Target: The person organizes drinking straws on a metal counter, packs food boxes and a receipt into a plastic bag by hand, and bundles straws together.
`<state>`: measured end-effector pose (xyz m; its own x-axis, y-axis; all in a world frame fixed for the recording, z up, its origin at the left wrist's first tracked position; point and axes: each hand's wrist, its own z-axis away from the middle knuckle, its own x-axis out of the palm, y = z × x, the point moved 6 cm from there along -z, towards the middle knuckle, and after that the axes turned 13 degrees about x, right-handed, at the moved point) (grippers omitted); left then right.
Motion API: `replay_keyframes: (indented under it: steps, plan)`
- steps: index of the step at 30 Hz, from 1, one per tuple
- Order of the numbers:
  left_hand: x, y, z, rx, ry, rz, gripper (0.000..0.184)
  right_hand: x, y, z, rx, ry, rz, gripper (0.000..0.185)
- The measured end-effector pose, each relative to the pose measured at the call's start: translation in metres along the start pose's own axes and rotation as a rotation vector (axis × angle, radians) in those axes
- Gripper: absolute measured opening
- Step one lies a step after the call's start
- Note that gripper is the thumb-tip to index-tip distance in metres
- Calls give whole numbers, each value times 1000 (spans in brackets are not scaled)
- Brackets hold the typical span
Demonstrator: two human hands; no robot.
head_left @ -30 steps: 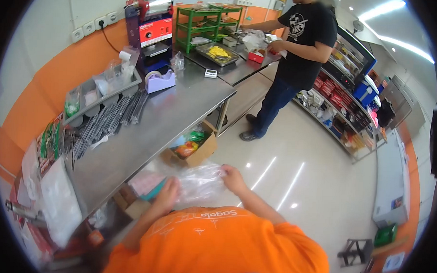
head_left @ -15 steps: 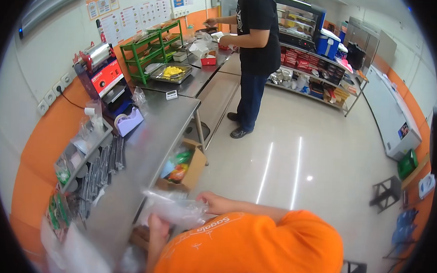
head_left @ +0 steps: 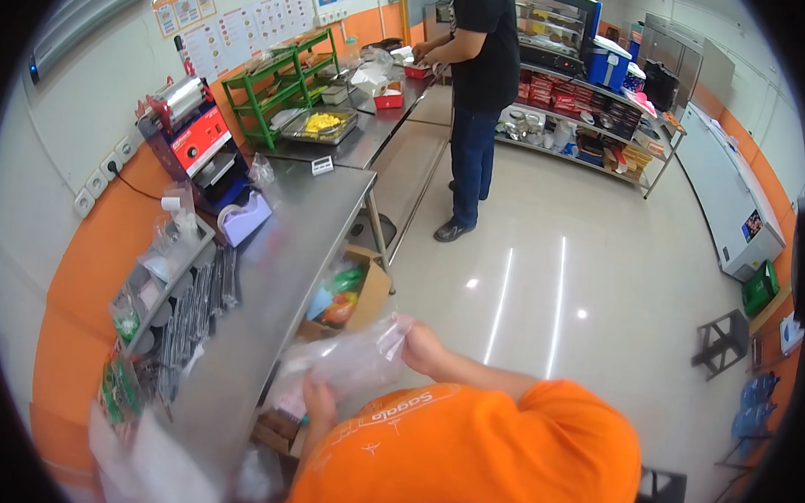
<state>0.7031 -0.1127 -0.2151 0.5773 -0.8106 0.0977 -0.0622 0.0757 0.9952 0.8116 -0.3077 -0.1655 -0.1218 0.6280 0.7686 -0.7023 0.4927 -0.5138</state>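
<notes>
A clear plastic bag (head_left: 350, 354) is stretched between my two hands in front of my orange shirt. My left hand (head_left: 319, 399) grips its lower near side. At the bag's upper right corner, my right hand (head_left: 422, 348) has its fingers closed on the edge. The bag hangs beside the front edge of the steel table (head_left: 287, 247). What it contains, if anything, I cannot make out. Behind it stands an open cardboard box (head_left: 371, 295) with colourful packets, below table height.
On the table are a purple tape dispenser (head_left: 244, 218), a red sealing machine (head_left: 198, 147), a grey tray (head_left: 173, 274) and several dark wrapped sticks (head_left: 201, 307). White plastic (head_left: 160, 465) lies at the near left. A co-worker (head_left: 480, 68) stands farther along by a red box (head_left: 388, 100).
My right hand has moved up and right, opening out the plastic bag. My left hand has shifted slightly right. The co-worker's hands have moved lower, nearer the table.
</notes>
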Motion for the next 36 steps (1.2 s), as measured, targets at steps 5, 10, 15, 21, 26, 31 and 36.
replay_keyframes:
  steps: [5, 10, 15, 21, 26, 31, 36]
  plan:
    - [15, 20, -2, -165, 12, 262, 46, -22, -20, 1, -225, 217, 222, 9]
    - [12, 6, -16, 16, -95, 404, 34, 13, -40, 15, -226, 21, 468, 20]
    - [36, 78, -18, 133, -127, 519, 19, 36, -22, 2, -108, -38, 988, 26]
    - [31, 79, -8, 470, -253, -95, 36, -1, -35, -29, -384, 163, 925, 21]
    - [33, 47, -11, 444, -224, -173, 44, 8, -55, -23, -501, 97, 770, 11]
    - [45, 72, 1, 484, -216, -203, 44, 40, -74, 1, -566, 40, 540, 12]
    - [42, 51, -8, 470, -224, -28, 31, 51, -51, 17, -295, -146, 601, 18]
